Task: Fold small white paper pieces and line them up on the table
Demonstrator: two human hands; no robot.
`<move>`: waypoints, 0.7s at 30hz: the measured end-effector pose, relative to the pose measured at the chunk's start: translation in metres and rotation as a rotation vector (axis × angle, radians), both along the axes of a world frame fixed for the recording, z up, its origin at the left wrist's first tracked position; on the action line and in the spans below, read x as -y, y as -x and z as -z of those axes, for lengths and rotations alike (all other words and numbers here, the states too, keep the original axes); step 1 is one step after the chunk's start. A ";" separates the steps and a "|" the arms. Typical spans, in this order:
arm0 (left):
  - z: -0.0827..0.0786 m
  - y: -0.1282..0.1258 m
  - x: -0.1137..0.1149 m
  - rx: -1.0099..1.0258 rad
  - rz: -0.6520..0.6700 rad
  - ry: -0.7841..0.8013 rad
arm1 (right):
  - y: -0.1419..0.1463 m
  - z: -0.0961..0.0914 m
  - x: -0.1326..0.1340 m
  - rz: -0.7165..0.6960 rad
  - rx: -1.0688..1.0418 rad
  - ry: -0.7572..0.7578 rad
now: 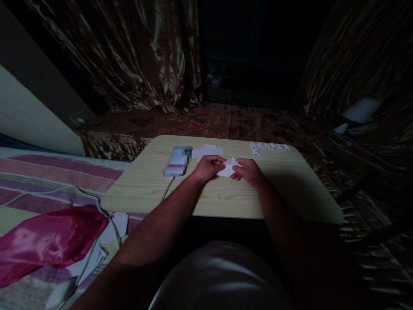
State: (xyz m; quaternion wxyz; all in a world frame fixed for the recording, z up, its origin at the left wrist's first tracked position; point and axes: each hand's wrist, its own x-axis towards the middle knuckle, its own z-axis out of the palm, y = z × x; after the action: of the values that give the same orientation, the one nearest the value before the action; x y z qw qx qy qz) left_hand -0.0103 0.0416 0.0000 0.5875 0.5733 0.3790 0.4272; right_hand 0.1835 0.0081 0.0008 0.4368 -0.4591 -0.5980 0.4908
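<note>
A small white piece of folded paper (229, 167) is held between both hands just above the wooden table (226, 198). My left hand (209, 168) pinches its left side, thumb on top. On the right side, my right hand (249, 170) grips the paper with the thumb pressed on its face and fingers curled beneath. The paper has a raised peak at the top and visible creases. Behind my left hand lie flat white paper sheets (208, 150). Several small folded white paper pieces (271, 146) stand in rows near the table's far right edge.
A phone (177, 161), partly blurred out, lies left of my hands with a cable (167, 189) running off the near edge. To the left is a striped bed with a pink satin cloth (54, 237). A white lamp (362, 110) stands at the right, past the table.
</note>
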 end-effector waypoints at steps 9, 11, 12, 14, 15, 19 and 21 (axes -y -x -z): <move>-0.003 0.002 0.001 0.046 0.004 -0.037 | -0.005 0.004 -0.004 -0.012 -0.190 0.041; -0.003 0.002 0.001 0.059 0.004 -0.032 | -0.007 0.005 -0.005 -0.022 -0.209 0.043; -0.002 0.002 0.000 0.067 0.001 -0.025 | -0.008 0.006 -0.005 -0.021 -0.218 0.043; -0.001 0.003 -0.001 0.084 -0.008 -0.011 | -0.009 0.006 -0.006 -0.019 -0.227 0.046; -0.001 0.003 -0.001 0.093 -0.012 -0.008 | -0.009 0.006 -0.006 -0.019 -0.226 0.050; -0.001 0.002 -0.001 0.127 -0.005 -0.003 | -0.008 0.005 -0.005 -0.029 -0.215 0.061; -0.003 0.001 0.002 0.129 0.013 0.005 | -0.007 0.004 -0.004 -0.022 -0.189 0.053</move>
State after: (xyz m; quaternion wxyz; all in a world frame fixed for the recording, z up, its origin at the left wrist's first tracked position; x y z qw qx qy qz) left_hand -0.0112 0.0396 0.0028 0.6149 0.5453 0.3378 0.4587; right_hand 0.1901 0.0120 -0.0032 0.4737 -0.4155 -0.5460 0.5522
